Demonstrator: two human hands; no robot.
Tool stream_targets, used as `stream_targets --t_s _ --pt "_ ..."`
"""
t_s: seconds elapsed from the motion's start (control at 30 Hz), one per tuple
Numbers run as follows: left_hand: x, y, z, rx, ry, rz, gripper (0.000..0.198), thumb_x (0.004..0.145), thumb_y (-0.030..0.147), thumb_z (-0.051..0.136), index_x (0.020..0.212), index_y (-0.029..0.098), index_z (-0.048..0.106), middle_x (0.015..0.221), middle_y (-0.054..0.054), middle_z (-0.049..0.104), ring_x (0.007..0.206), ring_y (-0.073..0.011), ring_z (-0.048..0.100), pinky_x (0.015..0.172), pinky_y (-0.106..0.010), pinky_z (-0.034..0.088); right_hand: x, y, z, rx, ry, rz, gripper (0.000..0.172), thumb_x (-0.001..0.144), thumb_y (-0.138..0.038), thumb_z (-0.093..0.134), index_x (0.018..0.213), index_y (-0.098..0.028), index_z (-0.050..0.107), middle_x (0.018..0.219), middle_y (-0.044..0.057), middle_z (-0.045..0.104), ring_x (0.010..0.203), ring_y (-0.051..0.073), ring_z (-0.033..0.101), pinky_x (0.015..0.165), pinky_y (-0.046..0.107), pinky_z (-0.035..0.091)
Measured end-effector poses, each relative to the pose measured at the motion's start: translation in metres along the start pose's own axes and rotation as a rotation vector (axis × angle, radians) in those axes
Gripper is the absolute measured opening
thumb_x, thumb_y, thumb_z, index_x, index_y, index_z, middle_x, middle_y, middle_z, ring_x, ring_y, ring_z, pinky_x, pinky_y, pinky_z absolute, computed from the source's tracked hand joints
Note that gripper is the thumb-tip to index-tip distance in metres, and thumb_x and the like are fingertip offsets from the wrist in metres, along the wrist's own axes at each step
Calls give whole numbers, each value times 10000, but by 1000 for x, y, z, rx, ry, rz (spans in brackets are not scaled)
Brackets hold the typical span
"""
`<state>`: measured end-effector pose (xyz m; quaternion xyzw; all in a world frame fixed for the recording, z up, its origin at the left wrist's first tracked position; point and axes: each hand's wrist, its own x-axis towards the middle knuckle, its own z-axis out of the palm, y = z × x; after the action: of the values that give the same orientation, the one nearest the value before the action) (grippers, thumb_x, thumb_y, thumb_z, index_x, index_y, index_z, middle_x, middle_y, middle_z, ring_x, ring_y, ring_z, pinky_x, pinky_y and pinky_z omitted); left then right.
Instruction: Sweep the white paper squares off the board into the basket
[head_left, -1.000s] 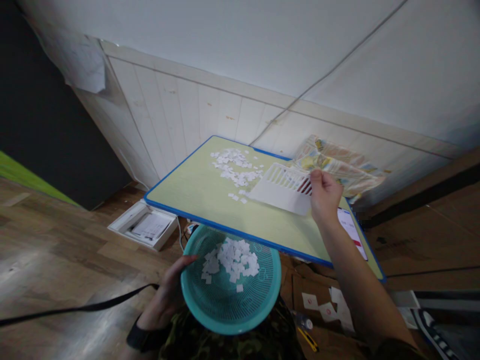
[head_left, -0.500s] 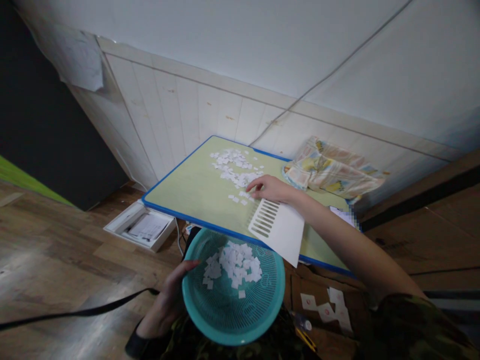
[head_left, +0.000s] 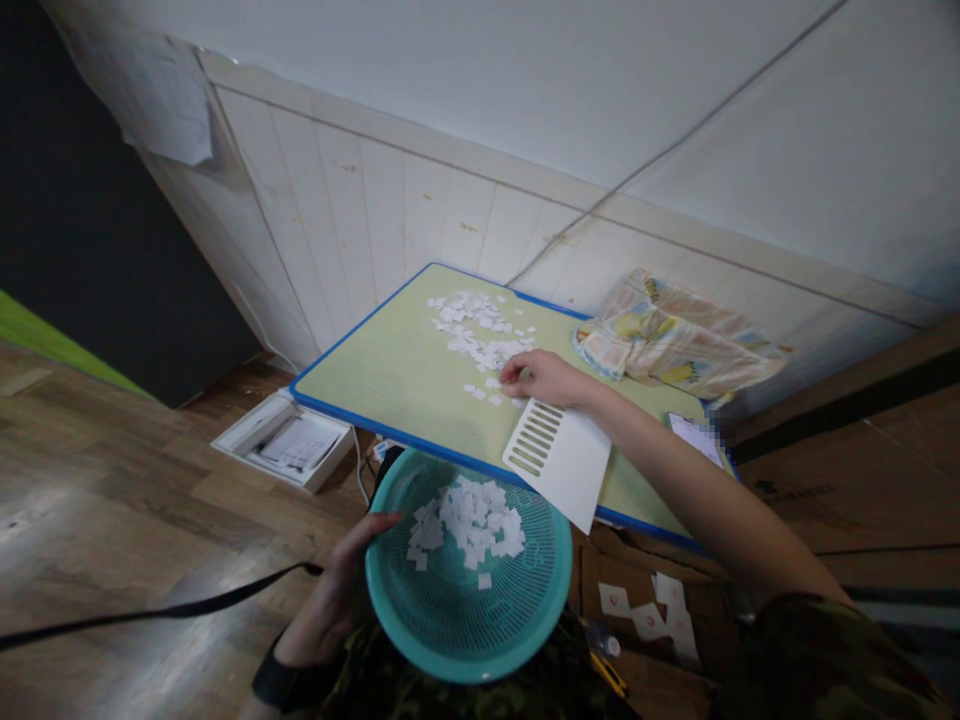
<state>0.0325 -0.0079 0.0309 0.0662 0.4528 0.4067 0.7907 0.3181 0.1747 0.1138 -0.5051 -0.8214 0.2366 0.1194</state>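
Note:
My left hand point(head_left: 352, 560) grips the left rim of a teal plastic colander point(head_left: 469, 640), its thumb over the edge. Inside lies a heap of small white paper squares point(head_left: 476, 520). Over the pale green tabletop point(head_left: 375, 370), my right hand point(head_left: 544, 378) has its fingers curled and pinched among some loose paper pieces point(head_left: 478, 393); white bits show at the fingertips, partly hidden. Beyond them spreads a bigger scatter of paper pieces point(head_left: 476, 325). A white slotted sheet point(head_left: 562, 455) lies just below my right wrist, overhanging the table's front edge.
A patterned cloth point(head_left: 675, 335) lies at the back right, with a phone-like object point(head_left: 694, 438) in front of it. An open white box point(head_left: 289, 440) sits on the floor to the left. Printed cards point(head_left: 649, 620), a small bottle point(head_left: 604, 638) and a yellow cutter point(head_left: 609, 675) are below right.
The right fingers have closed together, and fewer loose pieces show beside them. The left hand and colander stay in place. The view has shifted slightly.

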Motion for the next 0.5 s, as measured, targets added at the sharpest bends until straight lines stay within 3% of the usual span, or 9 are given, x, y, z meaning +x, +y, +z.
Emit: stream_targets --t_s 0.2,0.5 --pt "-2 1 6 -6 24 9 134 763 101 605 691 115 716 574 -73 753 490 -199 685 516 -288 560 -13 -2 -7 -120 13 -7 134 752 -260 675 858 -197 728 818 22 717 745 145 630 704 251 432" --pt "-1 -1 6 45 5 28 150 772 118 606 703 95 737 602 -88 757 496 -195 676 519 -288 555 -9 -4 0 -265 29 -6 86 756 -241 678 827 -204 708 822 30 710 742 150 612 661 247 398"
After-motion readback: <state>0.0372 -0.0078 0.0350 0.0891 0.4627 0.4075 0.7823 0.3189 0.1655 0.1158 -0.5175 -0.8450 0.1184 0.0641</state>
